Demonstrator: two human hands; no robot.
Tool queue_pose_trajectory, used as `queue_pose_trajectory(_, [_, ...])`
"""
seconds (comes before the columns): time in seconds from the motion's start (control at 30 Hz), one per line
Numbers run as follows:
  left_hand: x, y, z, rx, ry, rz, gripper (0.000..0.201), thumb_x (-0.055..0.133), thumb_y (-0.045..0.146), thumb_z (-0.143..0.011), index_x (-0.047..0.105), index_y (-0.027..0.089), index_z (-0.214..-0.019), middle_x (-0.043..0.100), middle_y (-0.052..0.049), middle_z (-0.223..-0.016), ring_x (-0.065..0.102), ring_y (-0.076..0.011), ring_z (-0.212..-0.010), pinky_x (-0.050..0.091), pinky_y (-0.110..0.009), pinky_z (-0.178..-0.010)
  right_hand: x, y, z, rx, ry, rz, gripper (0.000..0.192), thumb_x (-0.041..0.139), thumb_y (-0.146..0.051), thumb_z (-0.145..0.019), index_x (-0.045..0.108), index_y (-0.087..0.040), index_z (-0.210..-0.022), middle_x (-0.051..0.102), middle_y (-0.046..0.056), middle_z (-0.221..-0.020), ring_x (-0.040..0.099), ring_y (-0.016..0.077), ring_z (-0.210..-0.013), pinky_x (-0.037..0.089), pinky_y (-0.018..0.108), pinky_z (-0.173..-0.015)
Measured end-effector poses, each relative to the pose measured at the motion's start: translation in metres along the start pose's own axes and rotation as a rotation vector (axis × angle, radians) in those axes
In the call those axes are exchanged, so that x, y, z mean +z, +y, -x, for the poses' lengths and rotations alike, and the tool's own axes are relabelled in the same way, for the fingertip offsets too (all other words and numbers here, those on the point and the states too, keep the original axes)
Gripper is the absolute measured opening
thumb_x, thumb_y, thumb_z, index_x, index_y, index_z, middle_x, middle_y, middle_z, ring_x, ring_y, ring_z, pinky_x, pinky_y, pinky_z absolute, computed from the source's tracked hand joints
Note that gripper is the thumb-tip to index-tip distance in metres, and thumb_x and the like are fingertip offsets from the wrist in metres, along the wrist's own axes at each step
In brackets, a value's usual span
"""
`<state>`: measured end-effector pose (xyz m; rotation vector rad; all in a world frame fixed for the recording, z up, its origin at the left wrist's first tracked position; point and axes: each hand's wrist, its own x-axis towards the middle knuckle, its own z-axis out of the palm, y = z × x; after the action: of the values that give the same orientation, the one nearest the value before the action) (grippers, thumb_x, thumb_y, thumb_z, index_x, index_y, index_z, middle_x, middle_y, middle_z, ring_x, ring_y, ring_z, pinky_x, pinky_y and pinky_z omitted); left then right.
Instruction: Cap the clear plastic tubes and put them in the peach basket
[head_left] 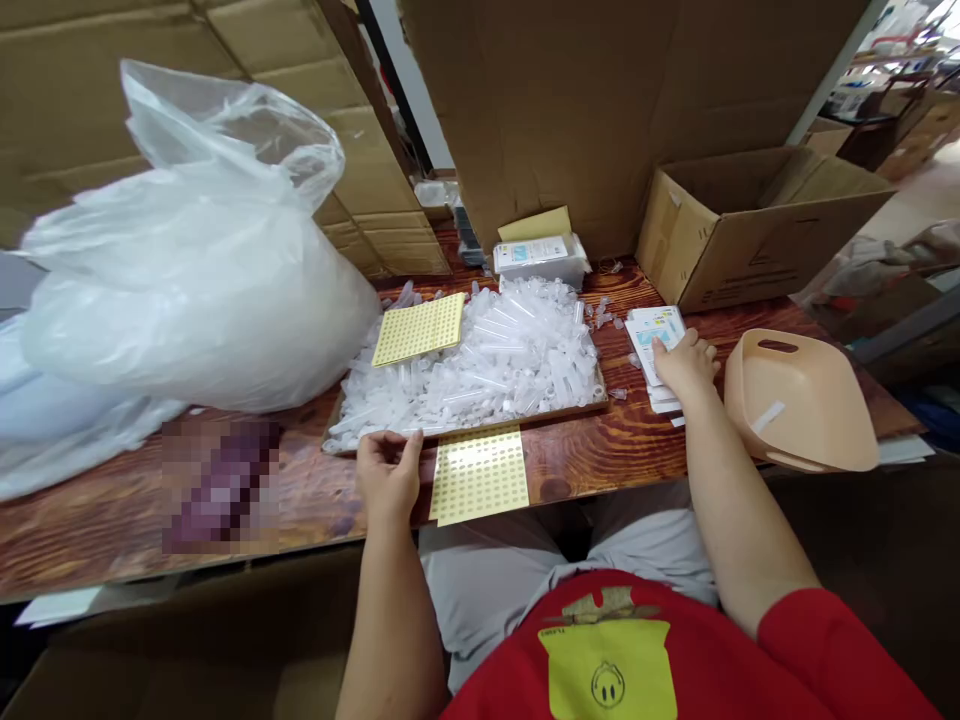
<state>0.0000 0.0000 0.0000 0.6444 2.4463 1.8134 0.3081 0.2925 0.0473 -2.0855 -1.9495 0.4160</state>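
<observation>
1. Presently, left hand [388,478] rests unclenched at the tray [525,415] front edge, beside a yellow sheet [480,476].
2. Right hand [686,365] lies flat, fingers loose, on the leaflets [654,330], right of the tube pile [487,365].

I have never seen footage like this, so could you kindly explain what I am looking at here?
This is one picture from a camera worn on a person's head, looking down at their own bare hands over a wooden table. The left hand touches the near edge of a tray heaped with clear plastic tubes. The right hand rests on a stack of cards. Two yellow sticker sheets, a big plastic bag, a beige basin and an open carton lie around. Neither hand clearly grips anything.
</observation>
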Motion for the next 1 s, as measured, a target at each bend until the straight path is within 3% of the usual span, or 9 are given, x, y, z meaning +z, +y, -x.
queue_pose_trajectory(0.1, [-0.001, -0.007, -0.005, -0.004, 0.033, 0.092, 0.045, 0.076, 0.052, -0.062, 0.048, 0.021, -0.081, 0.052, 0.005, -0.072, 0.051, -0.0108, -0.065, 0.043, -0.025, -0.064, 0.006, -0.005, 0.006, -0.024, -0.013, 0.006, 0.071, 0.043, -0.050, -0.105, 0.037, 0.004, -0.152, 0.045, 0.036, -0.151, 0.043, 0.0437, -0.141, 0.039, 0.057, -0.113])
queue_pose_trajectory(0.2, [-0.002, -0.009, -0.006, -0.006, 0.044, 0.119, 0.047, 0.076, 0.054, -0.061, 0.049, 0.021, -0.080, 0.052, 0.005, -0.071, 0.050, -0.0101, -0.063, 0.042, -0.025, -0.062, -0.005, -0.009, 0.009, -0.071, -0.020, 0.026, 0.069, 0.048, -0.049, -0.104, 0.039, -0.001, -0.152, 0.048, 0.034, -0.149, 0.045, 0.0434, -0.138, 0.038, 0.058, -0.112])
queue_pose_trajectory(0.3, [-0.002, -0.007, -0.005, -0.014, 0.060, 0.157, 0.049, 0.080, 0.053, -0.057, 0.050, 0.021, -0.078, 0.052, 0.005, -0.069, 0.050, -0.0107, -0.063, 0.041, -0.026, -0.061, -0.045, -0.011, -0.002, -0.178, 0.097, 0.085, 0.064, 0.054, -0.048, -0.102, 0.043, -0.007, -0.150, 0.042, 0.032, -0.152, 0.040, 0.0439, -0.139, 0.033, 0.059, -0.111])
queue_pose_trajectory(0.43, [-0.003, -0.001, -0.003, -0.055, 0.069, 0.214, 0.052, 0.084, 0.052, -0.052, 0.051, 0.020, -0.076, 0.052, 0.006, -0.067, 0.049, -0.0105, -0.063, 0.038, -0.026, -0.062, -0.115, -0.012, -0.054, -0.486, 0.361, 0.277, 0.071, 0.068, -0.043, -0.099, 0.041, -0.007, -0.154, 0.034, 0.033, -0.158, 0.032, 0.0438, -0.140, 0.029, 0.055, -0.104])
queue_pose_trajectory(0.53, [-0.005, 0.002, -0.002, -0.081, 0.092, 0.207, 0.053, 0.085, 0.054, -0.050, 0.052, 0.020, -0.075, 0.053, 0.005, -0.066, 0.049, -0.0103, -0.061, 0.037, -0.026, -0.061, -0.144, -0.015, -0.105, -0.621, 0.243, 0.446, 0.061, 0.061, -0.038, -0.105, 0.045, -0.005, -0.153, 0.044, 0.032, -0.151, 0.035, 0.0406, -0.139, 0.024, 0.057, -0.099])
queue_pose_trajectory(0.63, [-0.009, 0.004, -0.002, -0.119, 0.112, 0.180, 0.054, 0.084, 0.058, -0.051, 0.053, 0.019, -0.074, 0.053, 0.005, -0.062, 0.047, -0.0105, -0.057, 0.034, -0.026, -0.059, -0.144, -0.018, -0.144, -0.637, 0.132, 0.519, 0.046, 0.067, -0.034, -0.100, 0.060, -0.006, -0.136, 0.060, 0.026, -0.136, 0.048, 0.0369, -0.127, 0.027, 0.052, -0.097])
queue_pose_trajectory(0.73, [-0.012, 0.004, -0.003, -0.137, 0.119, 0.149, 0.054, 0.083, 0.061, -0.053, 0.054, 0.019, -0.072, 0.052, 0.004, -0.059, 0.047, -0.0114, -0.056, 0.032, -0.027, -0.058, -0.132, -0.021, -0.162, -0.695, 0.141, 0.515, 0.034, 0.075, -0.033, -0.091, 0.066, -0.016, -0.119, 0.066, 0.017, -0.129, 0.054, 0.0360, -0.121, 0.034, 0.048, -0.095])
queue_pose_trajectory(0.87, [-0.013, 0.005, -0.004, -0.163, 0.118, 0.148, 0.052, 0.082, 0.058, -0.052, 0.055, 0.019, -0.072, 0.053, 0.004, -0.059, 0.047, -0.0116, -0.057, 0.032, -0.028, -0.059, -0.118, -0.031, -0.161, -0.825, 0.172, 0.480, 0.028, 0.076, -0.032, -0.087, 0.062, -0.020, -0.109, 0.067, 0.012, -0.119, 0.055, 0.0358, -0.116, 0.035, 0.045, -0.092])
queue_pose_trajectory(1.0, [-0.011, 0.008, -0.004, -0.200, 0.108, 0.135, 0.049, 0.082, 0.055, -0.048, 0.057, 0.018, -0.071, 0.054, 0.004, -0.058, 0.047, -0.0111, -0.058, 0.033, -0.028, -0.060, -0.112, -0.049, -0.150, -0.877, 0.156, 0.509, 0.030, 0.075, -0.032, -0.086, 0.061, -0.020, -0.110, 0.066, 0.011, -0.114, 0.053, 0.0358, -0.113, 0.034, 0.045, -0.090])
